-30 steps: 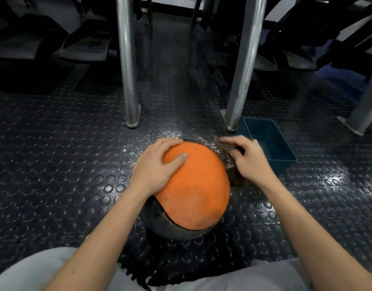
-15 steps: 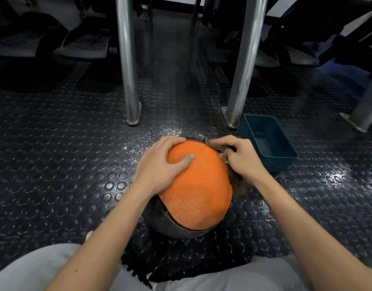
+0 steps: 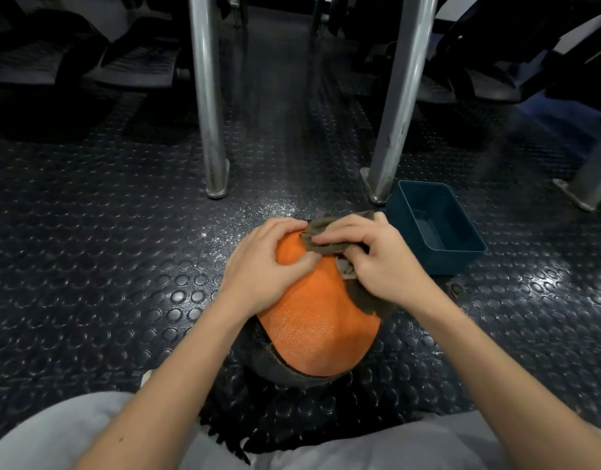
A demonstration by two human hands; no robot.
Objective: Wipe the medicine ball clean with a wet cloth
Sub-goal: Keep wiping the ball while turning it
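Left hand (image 3: 265,266) cups the top of the one ball (image 3: 316,320), its fingers bent over the curve. Right hand (image 3: 377,259) pinches the single olive cloth (image 3: 321,237) and presses it to the ball's upper right side. The ball is orange and rough-textured with a dark grey band below. It rests on the studded floor (image 3: 88,249), near one blue tub (image 3: 438,262).

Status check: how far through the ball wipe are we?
Looks done: the cloth is on the medicine ball, not in the blue tub. In hand: the right hand presses it over the far top while the left hand steadies the ball. Left: the near orange face and dark underside, probably; no wet sheen is clear there.
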